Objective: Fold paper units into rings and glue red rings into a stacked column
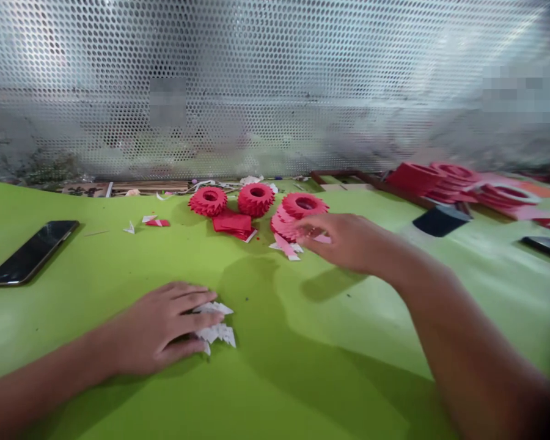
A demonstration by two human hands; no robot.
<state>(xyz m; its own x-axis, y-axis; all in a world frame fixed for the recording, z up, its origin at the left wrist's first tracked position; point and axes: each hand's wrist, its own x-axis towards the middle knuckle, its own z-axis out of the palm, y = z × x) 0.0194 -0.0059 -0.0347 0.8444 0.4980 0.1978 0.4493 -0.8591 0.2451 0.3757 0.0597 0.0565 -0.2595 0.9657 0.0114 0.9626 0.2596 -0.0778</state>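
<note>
My left hand (pixel 165 327) lies palm down on the green tabletop, fingers spread over a toothed white folded-paper piece (pixel 217 333) whose pointed edge sticks out past the fingertips. Farther off, my right hand (pixel 343 238) reaches to a stack of red and pink folded-paper rings (pixel 286 221). Its thumb and index finger are curved and apart, at the right side of the stack; whether the fingertips touch it I cannot tell. Pink and white paper strips (pixel 288 247) lie beneath that stack. Two red paper rings (pixel 255 198) stand to its left, behind a pile of red folded paper (pixel 233 225).
A phone (pixel 32 252) lies at the left, near small paper scraps (pixel 156 222). At the right are a dark cylindrical object (pixel 441 220), more pink and red rings (pixel 453 181) and another dark flat device (pixel 547 247). A perforated metal screen (pixel 266 122) rises behind the table.
</note>
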